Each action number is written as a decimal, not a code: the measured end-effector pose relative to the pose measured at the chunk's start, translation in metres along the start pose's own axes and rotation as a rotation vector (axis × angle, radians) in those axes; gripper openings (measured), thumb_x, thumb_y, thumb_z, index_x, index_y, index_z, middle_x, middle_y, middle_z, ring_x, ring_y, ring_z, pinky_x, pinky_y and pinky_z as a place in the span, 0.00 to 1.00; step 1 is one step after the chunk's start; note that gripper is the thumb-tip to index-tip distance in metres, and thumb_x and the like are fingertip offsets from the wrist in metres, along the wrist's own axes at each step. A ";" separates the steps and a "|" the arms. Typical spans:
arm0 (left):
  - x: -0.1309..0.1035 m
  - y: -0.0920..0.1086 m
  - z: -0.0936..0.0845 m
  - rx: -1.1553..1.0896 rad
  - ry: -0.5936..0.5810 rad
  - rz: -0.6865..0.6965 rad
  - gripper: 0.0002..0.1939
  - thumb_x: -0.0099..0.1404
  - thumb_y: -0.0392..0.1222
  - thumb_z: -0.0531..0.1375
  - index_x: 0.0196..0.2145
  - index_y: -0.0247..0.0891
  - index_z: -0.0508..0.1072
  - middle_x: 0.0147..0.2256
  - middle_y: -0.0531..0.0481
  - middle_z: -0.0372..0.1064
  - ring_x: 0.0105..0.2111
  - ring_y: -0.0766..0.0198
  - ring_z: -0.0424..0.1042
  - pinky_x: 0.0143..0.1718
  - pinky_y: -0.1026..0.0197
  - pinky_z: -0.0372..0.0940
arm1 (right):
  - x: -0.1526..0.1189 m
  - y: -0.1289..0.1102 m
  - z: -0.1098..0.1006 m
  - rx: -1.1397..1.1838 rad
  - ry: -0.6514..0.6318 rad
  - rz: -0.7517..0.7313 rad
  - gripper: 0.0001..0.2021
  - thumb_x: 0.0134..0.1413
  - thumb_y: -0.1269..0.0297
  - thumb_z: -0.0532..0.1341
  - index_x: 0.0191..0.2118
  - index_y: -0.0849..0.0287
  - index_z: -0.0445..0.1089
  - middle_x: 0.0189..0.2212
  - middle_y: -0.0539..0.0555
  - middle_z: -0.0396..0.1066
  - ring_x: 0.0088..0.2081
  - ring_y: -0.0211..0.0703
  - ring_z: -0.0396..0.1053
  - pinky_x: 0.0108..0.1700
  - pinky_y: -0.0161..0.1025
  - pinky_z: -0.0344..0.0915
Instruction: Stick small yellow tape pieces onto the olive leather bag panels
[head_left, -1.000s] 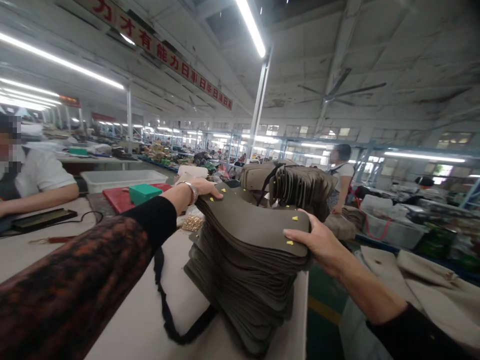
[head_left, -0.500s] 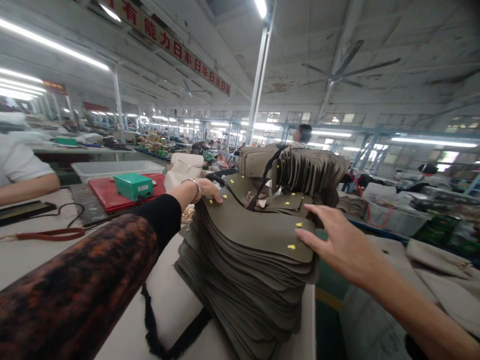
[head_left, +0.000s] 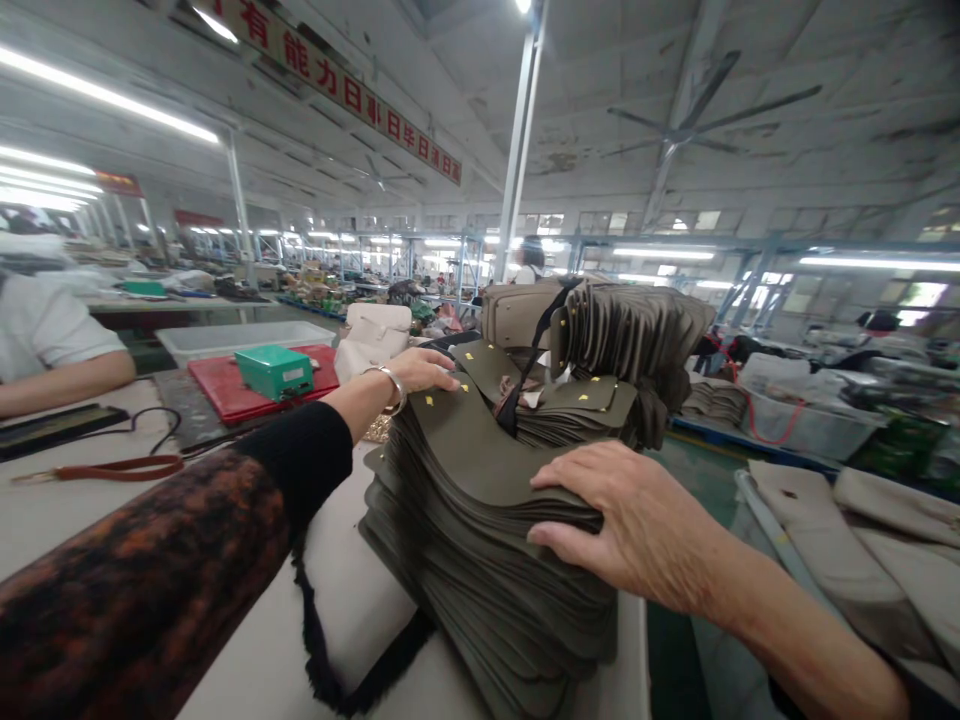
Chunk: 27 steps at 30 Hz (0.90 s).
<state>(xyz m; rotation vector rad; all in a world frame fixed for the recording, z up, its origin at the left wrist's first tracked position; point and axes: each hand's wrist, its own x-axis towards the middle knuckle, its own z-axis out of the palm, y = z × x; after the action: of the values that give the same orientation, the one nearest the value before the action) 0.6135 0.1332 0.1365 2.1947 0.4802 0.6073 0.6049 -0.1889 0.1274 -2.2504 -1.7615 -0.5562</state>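
Both hands [head_left: 637, 530] press the leather stack [head_left: 480, 520]; green box [head_left: 274, 371] nearby.

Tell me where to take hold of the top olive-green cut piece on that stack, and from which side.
Probably take the top piece at its two opposite edges, where the left hand and right hand already rest. It lies flat and floppy on the stack, so a two-sided grip from above should keep it level.

Stack of cut pieces [head_left: 480, 520] on table [head_left: 255, 660]; my left hand [head_left: 420, 372] at its far-left edge, my right hand [head_left: 630, 525] on its near-right; box [head_left: 274, 372] sat left.
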 end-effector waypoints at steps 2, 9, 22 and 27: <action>-0.017 -0.003 -0.005 -0.029 0.073 0.057 0.19 0.60 0.52 0.62 0.44 0.36 0.74 0.40 0.48 0.74 0.42 0.58 0.73 0.47 0.54 0.67 | 0.003 -0.001 0.000 0.002 -0.009 0.012 0.17 0.52 0.50 0.64 0.43 0.57 0.75 0.40 0.55 0.77 0.44 0.51 0.72 0.50 0.47 0.64; -0.099 -0.032 0.008 -0.035 0.384 0.209 0.34 0.62 0.58 0.55 0.61 0.41 0.56 0.61 0.43 0.56 0.59 0.51 0.58 0.60 0.49 0.54 | 0.009 -0.005 0.002 0.002 -0.028 0.012 0.18 0.52 0.49 0.64 0.42 0.57 0.75 0.39 0.56 0.77 0.43 0.52 0.73 0.49 0.49 0.65; -0.129 -0.058 0.020 -0.090 0.353 0.181 0.37 0.62 0.58 0.56 0.63 0.41 0.52 0.63 0.40 0.51 0.60 0.50 0.57 0.60 0.46 0.56 | -0.007 -0.016 -0.019 0.040 0.133 -0.019 0.25 0.52 0.50 0.65 0.54 0.54 0.67 0.54 0.58 0.68 0.56 0.58 0.63 0.59 0.57 0.57; -0.216 -0.067 0.005 -0.048 0.326 0.026 0.28 0.64 0.56 0.52 0.58 0.42 0.60 0.58 0.40 0.60 0.56 0.51 0.64 0.52 0.49 0.67 | -0.092 -0.030 0.020 0.528 0.320 0.321 0.19 0.53 0.51 0.62 0.52 0.32 0.66 0.50 0.48 0.72 0.53 0.61 0.67 0.44 0.57 0.72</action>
<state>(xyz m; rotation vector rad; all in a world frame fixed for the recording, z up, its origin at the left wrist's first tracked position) 0.4317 0.0599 0.0243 2.0663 0.5987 0.9883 0.5600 -0.2543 0.0685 -1.8878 -1.1860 -0.3121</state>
